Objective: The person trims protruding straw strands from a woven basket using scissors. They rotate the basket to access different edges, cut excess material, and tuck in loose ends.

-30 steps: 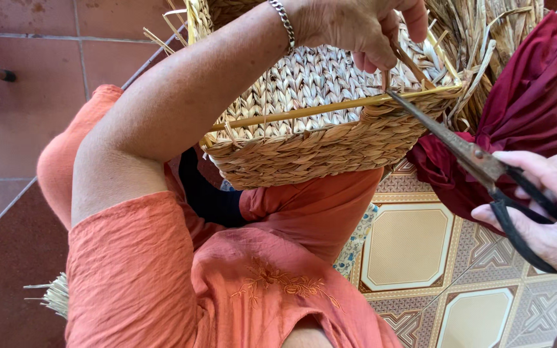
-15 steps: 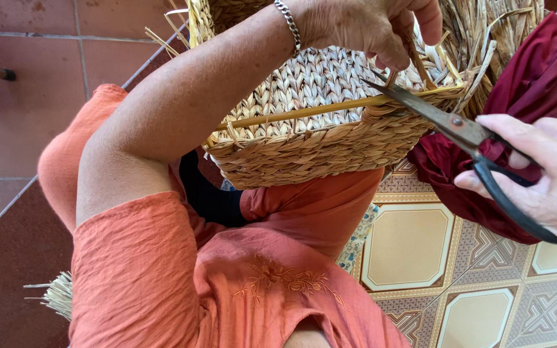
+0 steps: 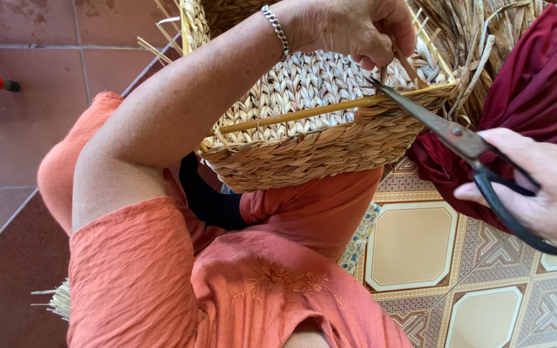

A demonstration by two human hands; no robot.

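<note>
While the left hand (image 3: pixel 362 29) pinches a stray straw end (image 3: pixel 406 64) at the woven basket (image 3: pixel 304 135) rim, the right hand (image 3: pixel 536 187) grips scissors (image 3: pixel 449 132), blades nearly closed just below that pinch. I'd snip flush, clear of the weave.

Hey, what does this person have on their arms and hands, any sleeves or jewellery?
The left hand has a silver chain bracelet at the wrist, and the forearm is bare up to a short, loose orange sleeve of crinkled fabric. The right hand is bare, with no ring or sleeve in view.
</note>
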